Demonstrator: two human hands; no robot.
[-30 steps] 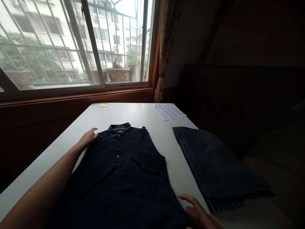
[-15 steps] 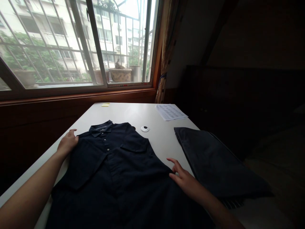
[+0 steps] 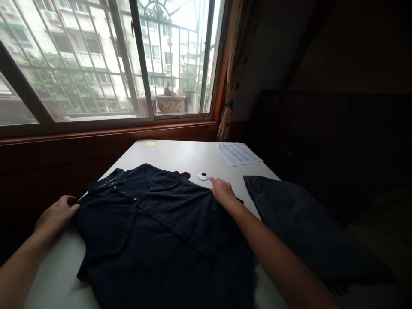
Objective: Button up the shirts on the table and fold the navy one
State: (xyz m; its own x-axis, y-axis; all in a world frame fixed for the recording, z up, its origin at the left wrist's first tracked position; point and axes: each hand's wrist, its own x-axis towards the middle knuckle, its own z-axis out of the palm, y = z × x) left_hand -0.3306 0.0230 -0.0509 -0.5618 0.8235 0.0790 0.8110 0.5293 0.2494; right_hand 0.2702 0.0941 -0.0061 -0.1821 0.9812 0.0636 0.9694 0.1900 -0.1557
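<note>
A dark navy short-sleeved shirt (image 3: 174,240) lies spread on the white table (image 3: 180,150), front up, its collar (image 3: 106,182) pointing to the far left. Small pale buttons run down from the collar. My left hand (image 3: 58,214) pinches the shirt's edge near the shoulder, left of the collar. On the far right side, my right hand (image 3: 222,192) is closed on the shirt's side edge, close to a round white disc (image 3: 203,176) with a dark centre. The lower part of the shirt runs out of view at the bottom.
Folded dark grey cloth (image 3: 299,219) with a fringe lies along the table's right side. Printed sheets (image 3: 240,153) rest at the far right corner, a yellow note (image 3: 151,143) at the far edge. A dark round hole (image 3: 186,175) sits beside the disc. Beyond stands a barred window (image 3: 106,60).
The shirt has turned, its collar swinging left and nearer. My left hand moved left and toward me with the shoulder. My right hand moved away from me and closed on the shirt's side.
</note>
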